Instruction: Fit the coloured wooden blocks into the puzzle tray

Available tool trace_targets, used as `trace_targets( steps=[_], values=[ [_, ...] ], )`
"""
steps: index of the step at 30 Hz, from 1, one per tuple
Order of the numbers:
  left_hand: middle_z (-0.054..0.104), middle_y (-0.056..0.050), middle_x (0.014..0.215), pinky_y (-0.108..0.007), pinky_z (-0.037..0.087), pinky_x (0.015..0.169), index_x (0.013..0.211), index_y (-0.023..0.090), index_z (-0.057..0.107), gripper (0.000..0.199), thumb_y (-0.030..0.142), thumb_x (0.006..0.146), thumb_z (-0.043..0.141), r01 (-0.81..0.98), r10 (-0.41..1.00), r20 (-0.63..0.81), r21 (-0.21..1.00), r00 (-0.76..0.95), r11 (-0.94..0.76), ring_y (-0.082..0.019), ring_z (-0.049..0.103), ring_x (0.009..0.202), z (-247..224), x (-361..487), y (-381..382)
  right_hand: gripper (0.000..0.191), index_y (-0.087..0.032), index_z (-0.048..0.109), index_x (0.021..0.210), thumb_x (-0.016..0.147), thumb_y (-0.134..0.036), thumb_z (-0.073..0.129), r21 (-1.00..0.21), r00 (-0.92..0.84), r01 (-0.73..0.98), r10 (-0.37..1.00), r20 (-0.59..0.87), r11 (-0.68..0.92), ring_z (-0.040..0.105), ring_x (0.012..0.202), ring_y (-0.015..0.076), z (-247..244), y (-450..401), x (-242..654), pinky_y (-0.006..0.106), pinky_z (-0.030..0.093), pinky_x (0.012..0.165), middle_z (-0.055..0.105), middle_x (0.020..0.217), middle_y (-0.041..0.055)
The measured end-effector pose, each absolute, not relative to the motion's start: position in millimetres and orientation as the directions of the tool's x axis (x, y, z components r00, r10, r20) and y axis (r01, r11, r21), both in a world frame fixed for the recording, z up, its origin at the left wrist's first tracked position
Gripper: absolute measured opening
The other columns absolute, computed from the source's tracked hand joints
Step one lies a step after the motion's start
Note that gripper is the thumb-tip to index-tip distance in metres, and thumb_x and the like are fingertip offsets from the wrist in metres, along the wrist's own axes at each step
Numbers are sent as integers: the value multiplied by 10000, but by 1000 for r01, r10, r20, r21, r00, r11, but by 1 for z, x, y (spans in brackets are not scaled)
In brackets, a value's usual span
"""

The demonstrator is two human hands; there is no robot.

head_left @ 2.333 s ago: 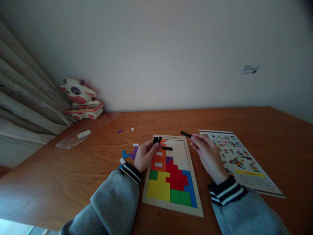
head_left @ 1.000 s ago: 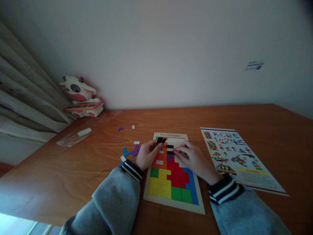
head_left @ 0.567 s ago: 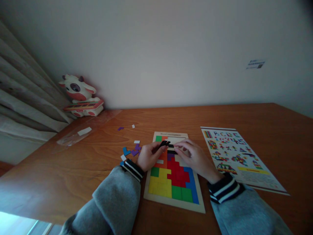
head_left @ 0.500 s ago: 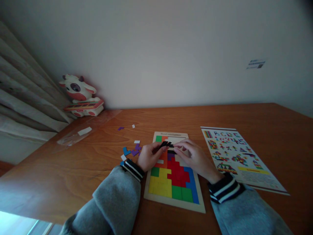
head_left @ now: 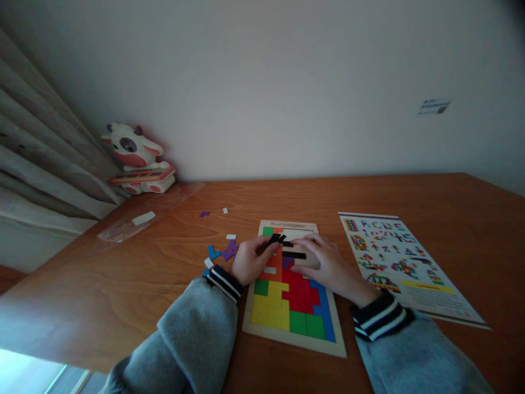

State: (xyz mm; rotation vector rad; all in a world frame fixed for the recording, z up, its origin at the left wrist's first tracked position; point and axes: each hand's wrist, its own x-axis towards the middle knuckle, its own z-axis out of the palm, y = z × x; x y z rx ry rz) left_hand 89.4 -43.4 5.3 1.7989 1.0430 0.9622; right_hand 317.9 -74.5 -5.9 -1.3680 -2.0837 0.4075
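Black strips [head_left: 276, 238], slim and straight-edged

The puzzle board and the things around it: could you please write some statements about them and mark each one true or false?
1. The left hand holds several black strips. True.
2. The printed sheet lies to the left of the puzzle board. False: the printed sheet lies to its right.
3. The cow toy is near the curtain. True.
4. The yellow pieces lie loose on the table. False: the yellow pieces are inside the puzzle board.
5. A separate black strip lies on the puzzle board. True.
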Motion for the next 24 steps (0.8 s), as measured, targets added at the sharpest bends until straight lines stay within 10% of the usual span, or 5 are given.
trace_targets(
  steps=[14,24],
  values=[
    [755,-37,1135,-309,552,905,1183,229,731,295,353,941,618,258,831,252,871,496,-418,-227,713,1021,11,89,-50,200,-269,708,1040,908,-405,641,-749,-220,448,872,436,488,652,873,205,15,-77,310,369,527,815,706,1003,49],
    [753,-75,1072,-330,541,921,1130,206,735,247,299,963,578,432,838,411,723,359,-540,-234,691,1001,14,87,-45,298,-222,650,829,888,-501,562,-828,26,524,968,249,199,596,682,187,3,-70,319,316,458,621,672,776,30]
  ],
)
